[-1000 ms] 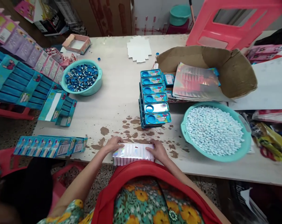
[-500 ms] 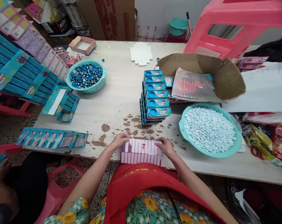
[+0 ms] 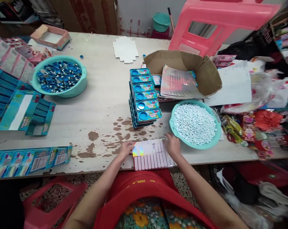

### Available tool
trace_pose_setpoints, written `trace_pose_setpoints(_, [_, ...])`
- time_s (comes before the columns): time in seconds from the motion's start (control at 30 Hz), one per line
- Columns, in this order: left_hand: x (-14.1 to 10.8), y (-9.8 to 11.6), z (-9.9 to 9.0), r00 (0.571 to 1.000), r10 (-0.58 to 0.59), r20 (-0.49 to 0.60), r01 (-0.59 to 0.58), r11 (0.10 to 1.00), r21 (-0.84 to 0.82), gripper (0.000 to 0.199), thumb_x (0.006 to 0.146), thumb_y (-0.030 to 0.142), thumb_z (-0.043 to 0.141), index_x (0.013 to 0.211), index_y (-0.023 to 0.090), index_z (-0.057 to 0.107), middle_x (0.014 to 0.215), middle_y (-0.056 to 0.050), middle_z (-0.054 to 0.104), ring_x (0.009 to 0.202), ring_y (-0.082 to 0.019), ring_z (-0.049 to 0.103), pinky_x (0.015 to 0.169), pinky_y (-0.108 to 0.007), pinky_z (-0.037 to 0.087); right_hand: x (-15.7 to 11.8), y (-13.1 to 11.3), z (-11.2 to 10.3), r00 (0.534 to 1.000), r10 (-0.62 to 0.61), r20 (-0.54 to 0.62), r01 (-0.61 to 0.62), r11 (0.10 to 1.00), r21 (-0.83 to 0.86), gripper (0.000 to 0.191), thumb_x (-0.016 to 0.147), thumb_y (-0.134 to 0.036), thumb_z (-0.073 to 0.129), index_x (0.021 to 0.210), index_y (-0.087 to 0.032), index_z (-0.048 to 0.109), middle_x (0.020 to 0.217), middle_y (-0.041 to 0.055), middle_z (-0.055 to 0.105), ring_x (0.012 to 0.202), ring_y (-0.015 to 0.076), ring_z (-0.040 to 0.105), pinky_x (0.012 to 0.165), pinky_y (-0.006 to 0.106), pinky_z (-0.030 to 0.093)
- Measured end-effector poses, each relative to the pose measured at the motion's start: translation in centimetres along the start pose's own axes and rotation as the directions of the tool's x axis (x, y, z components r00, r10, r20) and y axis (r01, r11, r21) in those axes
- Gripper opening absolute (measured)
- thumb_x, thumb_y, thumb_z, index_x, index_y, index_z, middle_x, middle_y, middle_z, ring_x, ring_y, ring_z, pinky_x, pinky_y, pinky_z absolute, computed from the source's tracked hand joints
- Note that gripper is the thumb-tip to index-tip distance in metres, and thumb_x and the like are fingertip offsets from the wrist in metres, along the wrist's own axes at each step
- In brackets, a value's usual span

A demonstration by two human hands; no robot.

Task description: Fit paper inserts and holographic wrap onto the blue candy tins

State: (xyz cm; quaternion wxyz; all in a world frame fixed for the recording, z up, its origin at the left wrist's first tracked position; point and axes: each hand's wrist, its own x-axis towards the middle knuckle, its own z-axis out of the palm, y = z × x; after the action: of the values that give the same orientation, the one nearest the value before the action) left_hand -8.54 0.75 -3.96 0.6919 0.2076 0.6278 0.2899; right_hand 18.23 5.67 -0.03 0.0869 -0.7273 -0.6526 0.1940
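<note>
A shiny sticker sheet [image 3: 153, 160] with rows of narrow pale strips lies at the table's front edge, just before my red apron. My left hand [image 3: 126, 149] pinches its upper left corner. At the upper right corner is my right hand [image 3: 173, 145], fingers curled on the sheet's edge and slightly blurred. Beyond the sheet stands a stack of blue tins [image 3: 147, 115] with round recesses in their lids. Close to my right hand sits a turquoise basin [image 3: 174, 131] full of small pale candies [image 3: 195, 124].
A basin [image 3: 74, 92] of blue-and-silver caps stands at the left. Blue display boxes [image 3: 42, 117] and a row of blue packs [image 3: 40, 160] lie nearer. A cut-down carton [image 3: 208, 74] holds more shiny sheets [image 3: 178, 81]. A pink stool [image 3: 182, 31] rises behind.
The view has turned to the right, and the co-worker's hand at the left is out of sight. Both hands remain at the sheet's upper corners; its upper left now catches a rainbow glare.
</note>
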Motion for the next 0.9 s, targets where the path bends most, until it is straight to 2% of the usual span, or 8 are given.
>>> trace_pose_setpoints(0.07, [0.0, -0.3, 1.0, 0.999, 0.008, -0.032, -0.007, 1.000, 0.020, 0.025, 0.069, 0.029, 0.067, 0.088, 0.015, 0.062, 0.071, -0.002, 0.066, 0.065, -0.014, 0.062, 0.057, -0.024, 0.051, -2.0, -2.3, 0.1, 0.982, -0.186, -0.024, 0.184, 0.980, -0.080, 0.029, 0.084, -0.025, 0.052, 0.111, -0.020, 0.063, 0.121, 0.0133, 0.055, 0.105, 0.0298, 0.049, 0.087, 0.044, 0.040])
trace_pose_setpoints(0.13, [-0.1, -0.4, 1.6, 0.999, 0.021, -0.027, -0.020, 0.999, 0.040, 0.021, 0.073, 0.031, 0.063, 0.087, 0.015, 0.061, 0.070, -0.002, 0.066, 0.063, -0.014, 0.062, 0.057, -0.025, 0.052, -3.7, -5.1, 1.0, 0.933, -0.357, 0.044, 0.357, 0.934, -0.005, 0.033, 0.088, -0.027, 0.049, 0.119, -0.020, 0.058, 0.117, 0.0129, 0.055, 0.106, 0.0280, 0.048, 0.088, 0.042, 0.043])
trace_pose_setpoints(0.27, [-0.5, 0.0, 2.1, 0.997, 0.077, -0.009, -0.076, 0.992, 0.105, 0.022, 0.078, 0.033, 0.055, 0.086, 0.013, 0.060, 0.067, -0.002, 0.063, 0.058, -0.013, 0.061, 0.054, -0.026, 0.053, -5.3, -9.0, 4.0, 0.895, -0.430, 0.115, 0.421, 0.902, 0.095, 0.040, 0.088, -0.026, 0.049, 0.127, -0.019, 0.051, 0.115, 0.0151, 0.054, 0.103, 0.0278, 0.048, 0.087, 0.043, 0.046])
trace_pose_setpoints(0.37, [-0.9, 0.4, 2.1, 0.992, 0.107, -0.068, -0.090, 0.973, 0.215, 0.023, 0.079, 0.034, 0.053, 0.085, 0.012, 0.060, 0.064, -0.001, 0.060, 0.055, -0.012, 0.059, 0.050, -0.023, 0.051, -5.8, -9.3, 5.3, 0.859, -0.485, 0.167, 0.482, 0.874, 0.057, 0.041, 0.088, -0.023, 0.048, 0.128, -0.017, 0.049, 0.119, 0.0159, 0.054, 0.104, 0.0288, 0.048, 0.087, 0.044, 0.045])
trace_pose_setpoints(0.5, [-1.8, 0.9, 2.3, 0.983, 0.123, -0.136, -0.068, 0.934, 0.350, 0.023, 0.083, 0.028, 0.046, 0.092, 0.012, 0.061, 0.069, -0.002, 0.063, 0.057, -0.011, 0.059, 0.051, -0.022, 0.050, -6.4, -8.6, 5.2, 0.800, -0.577, 0.162, 0.573, 0.816, 0.077, 0.034, 0.088, -0.022, 0.049, 0.122, -0.021, 0.053, 0.125, 0.0121, 0.053, 0.106, 0.0270, 0.049, 0.085, 0.041, 0.045])
trace_pose_setpoints(0.6, [-2.5, 1.4, 2.5, 0.976, 0.145, -0.163, -0.065, 0.908, 0.414, 0.022, 0.083, 0.027, 0.046, 0.089, 0.013, 0.063, 0.073, -0.003, 0.064, 0.061, -0.013, 0.060, 0.056, -0.024, 0.050, -6.3, -8.7, 4.4, 0.799, -0.586, 0.137, 0.571, 0.810, 0.134, 0.017, 0.087, -0.021, 0.051, 0.100, -0.020, 0.062, 0.114, 0.0105, 0.059, 0.101, 0.0256, 0.052, 0.082, 0.038, 0.045])
trace_pose_setpoints(0.7, [-2.3, 2.2, 2.0, 0.954, 0.193, -0.229, -0.050, 0.856, 0.514, 0.018, 0.081, 0.025, 0.050, 0.083, 0.014, 0.064, 0.077, -0.006, 0.065, 0.073, -0.018, 0.060, 0.067, -0.028, 0.048, -5.6, -9.3, 3.0, 0.826, -0.550, 0.123, 0.511, 0.823, 0.248, 0.011, 0.087, -0.022, 0.052, 0.081, -0.020, 0.061, 0.087, 0.0066, 0.064, 0.085, 0.0222, 0.056, 0.076, 0.035, 0.044])
trace_pose_setpoints(0.9, [-2.0, 5.1, -1.0, 0.871, 0.293, -0.395, 0.016, 0.786, 0.618, 0.025, 0.084, 0.022, 0.044, 0.100, 0.017, 0.063, 0.108, -0.013, 0.062, 0.104, -0.026, 0.053, 0.087, -0.036, 0.040, -5.0, -10.7, -3.1, 0.904, -0.417, 0.098, 0.247, 0.695, 0.675, 0.013, 0.085, -0.029, 0.056, 0.076, -0.020, 0.055, 0.074, 0.0007, 0.064, 0.071, 0.0151, 0.058, 0.071, 0.028, 0.045])
